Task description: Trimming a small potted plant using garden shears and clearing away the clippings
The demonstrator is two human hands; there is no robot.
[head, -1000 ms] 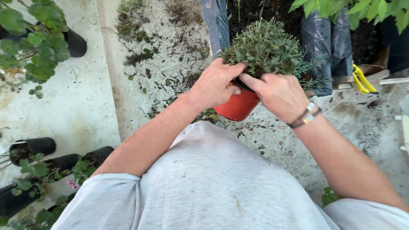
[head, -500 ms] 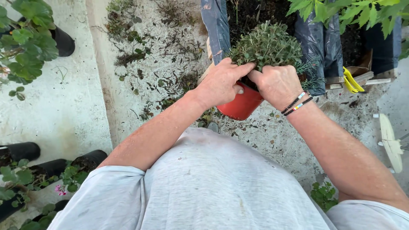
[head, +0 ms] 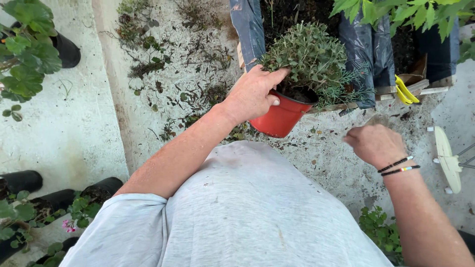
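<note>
Left hand (head: 253, 95) grips red pot (head: 279, 117) over littered concrete (head: 198, 74); right hand (head: 376, 144) seemingly loose.

— Any packages, labels or screens ahead of you?
— Just two: a blue-grey plastic soil bag (head: 250, 29) standing open at top centre, and a dark bag (head: 435, 44) at your top right.

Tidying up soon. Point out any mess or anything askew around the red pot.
Plant scraps and soil litter the concrete ground. The red pot sits tilted, steadied at its rim by the left hand; the right hand hovers free.
</note>
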